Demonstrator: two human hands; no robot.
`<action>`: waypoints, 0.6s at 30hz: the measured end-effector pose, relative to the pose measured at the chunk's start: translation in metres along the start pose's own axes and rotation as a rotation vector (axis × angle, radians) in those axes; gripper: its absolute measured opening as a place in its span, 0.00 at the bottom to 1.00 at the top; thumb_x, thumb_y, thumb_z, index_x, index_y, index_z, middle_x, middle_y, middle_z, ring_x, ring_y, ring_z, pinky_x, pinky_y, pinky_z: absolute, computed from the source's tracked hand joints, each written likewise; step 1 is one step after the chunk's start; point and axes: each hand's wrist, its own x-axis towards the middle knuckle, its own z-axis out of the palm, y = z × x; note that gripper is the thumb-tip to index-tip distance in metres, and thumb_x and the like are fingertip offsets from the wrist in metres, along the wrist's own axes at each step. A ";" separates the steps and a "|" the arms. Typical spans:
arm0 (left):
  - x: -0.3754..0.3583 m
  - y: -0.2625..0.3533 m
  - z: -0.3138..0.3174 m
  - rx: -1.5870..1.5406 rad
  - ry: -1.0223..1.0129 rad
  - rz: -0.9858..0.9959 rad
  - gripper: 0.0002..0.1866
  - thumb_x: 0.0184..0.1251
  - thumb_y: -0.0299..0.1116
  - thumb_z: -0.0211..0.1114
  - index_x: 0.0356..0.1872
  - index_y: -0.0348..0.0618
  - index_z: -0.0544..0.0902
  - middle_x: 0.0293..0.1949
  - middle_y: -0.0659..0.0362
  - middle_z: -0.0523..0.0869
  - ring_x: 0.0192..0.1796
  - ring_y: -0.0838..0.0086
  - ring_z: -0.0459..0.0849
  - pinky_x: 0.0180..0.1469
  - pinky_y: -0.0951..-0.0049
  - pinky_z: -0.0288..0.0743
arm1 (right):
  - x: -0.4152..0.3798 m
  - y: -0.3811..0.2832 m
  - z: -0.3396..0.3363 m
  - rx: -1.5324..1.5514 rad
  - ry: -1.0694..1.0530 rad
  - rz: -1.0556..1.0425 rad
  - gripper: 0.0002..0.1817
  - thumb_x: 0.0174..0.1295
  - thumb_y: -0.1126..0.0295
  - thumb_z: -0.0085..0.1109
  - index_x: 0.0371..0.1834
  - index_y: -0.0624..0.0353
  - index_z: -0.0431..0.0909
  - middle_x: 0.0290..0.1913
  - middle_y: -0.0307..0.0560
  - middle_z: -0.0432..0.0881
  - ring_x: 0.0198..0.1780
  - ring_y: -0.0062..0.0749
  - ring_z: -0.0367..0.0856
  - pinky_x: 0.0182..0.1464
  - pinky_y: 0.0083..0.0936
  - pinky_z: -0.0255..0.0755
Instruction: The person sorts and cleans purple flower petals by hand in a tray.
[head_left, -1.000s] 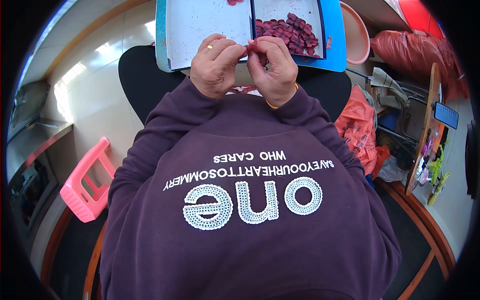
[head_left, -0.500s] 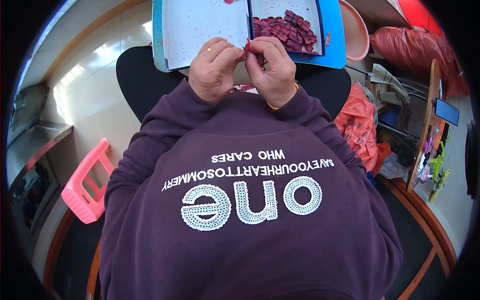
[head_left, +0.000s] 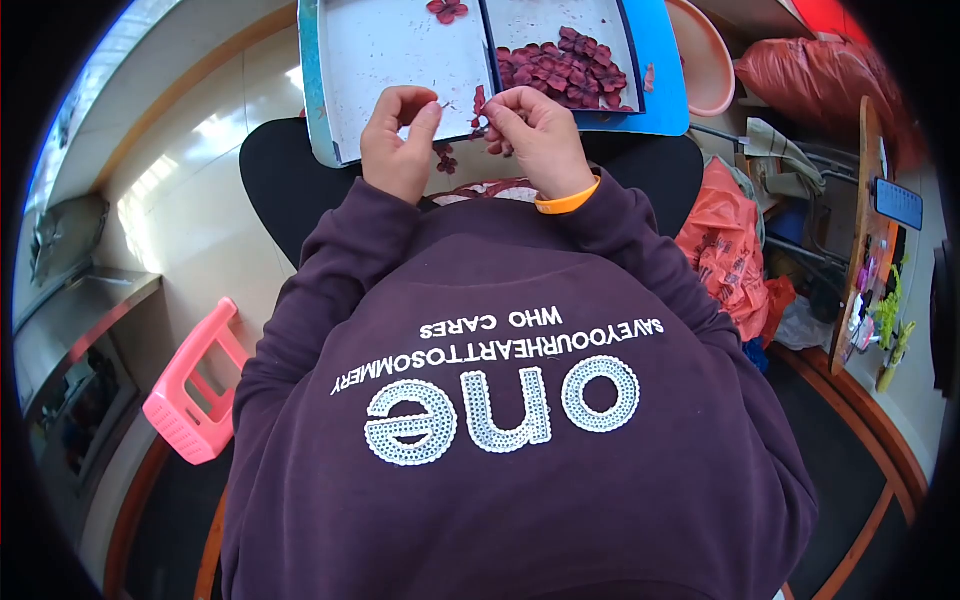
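Observation:
My right hand pinches a dark red fabric flower over the tray's near edge; more red petals show under its fingers. To its left, my left hand has thumb and forefinger brought together, with a tiny thin bit at the tips too small to name. Just below and between the hands is another dark red flower piece. A single red flower lies in the left compartment of the blue-edged tray. Several dark red flowers are heaped in the right compartment.
A peach basin stands right of the tray. Red plastic bags and a wooden board are farther right. A pink plastic stool sits on the floor at left. Small dark specks dot the tray's left compartment.
My hands were together on a small red piece; they have moved apart, the right keeping the flower. The view has shifted slightly, showing more of the flower in the left compartment.

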 end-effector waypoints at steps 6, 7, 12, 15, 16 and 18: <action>-0.010 0.002 -0.006 0.112 -0.048 0.009 0.06 0.54 0.21 0.58 0.33 0.38 0.77 0.29 0.59 0.78 0.31 0.76 0.73 0.37 0.80 0.68 | -0.002 0.002 0.004 0.119 0.057 0.081 0.04 0.57 0.79 0.47 0.34 0.62 0.71 0.22 0.43 0.78 0.20 0.22 0.73 0.22 0.14 0.67; -0.013 0.005 -0.007 0.156 -0.110 0.040 0.06 0.54 0.21 0.58 0.33 0.39 0.77 0.29 0.60 0.78 0.31 0.75 0.73 0.37 0.79 0.68 | -0.002 0.003 0.004 0.095 0.063 0.064 0.04 0.56 0.79 0.47 0.34 0.62 0.71 0.22 0.44 0.78 0.20 0.22 0.73 0.21 0.15 0.67; -0.014 0.009 -0.002 0.321 -0.233 0.153 0.06 0.53 0.23 0.59 0.34 0.40 0.78 0.31 0.60 0.77 0.31 0.73 0.73 0.37 0.77 0.67 | -0.003 0.004 0.005 0.003 0.055 0.006 0.05 0.56 0.80 0.47 0.35 0.62 0.71 0.24 0.44 0.78 0.20 0.20 0.73 0.22 0.14 0.67; -0.012 0.007 0.000 0.398 -0.247 0.206 0.06 0.53 0.23 0.60 0.34 0.42 0.78 0.31 0.60 0.76 0.31 0.72 0.72 0.38 0.77 0.67 | -0.005 0.007 0.007 -0.034 0.050 -0.018 0.06 0.57 0.80 0.48 0.37 0.63 0.71 0.24 0.42 0.77 0.21 0.19 0.72 0.23 0.12 0.67; -0.014 0.002 -0.002 0.413 -0.260 0.202 0.07 0.53 0.23 0.60 0.34 0.42 0.78 0.31 0.60 0.76 0.32 0.71 0.72 0.38 0.76 0.66 | -0.006 0.008 0.009 -0.025 0.041 -0.018 0.05 0.57 0.80 0.49 0.36 0.63 0.72 0.24 0.42 0.77 0.21 0.19 0.72 0.23 0.12 0.67; -0.014 -0.005 -0.004 0.440 -0.290 0.202 0.07 0.53 0.24 0.60 0.34 0.43 0.79 0.32 0.60 0.76 0.32 0.70 0.73 0.39 0.75 0.66 | -0.005 0.009 0.010 -0.009 0.030 -0.025 0.05 0.56 0.80 0.50 0.35 0.63 0.72 0.24 0.41 0.77 0.22 0.18 0.72 0.24 0.11 0.67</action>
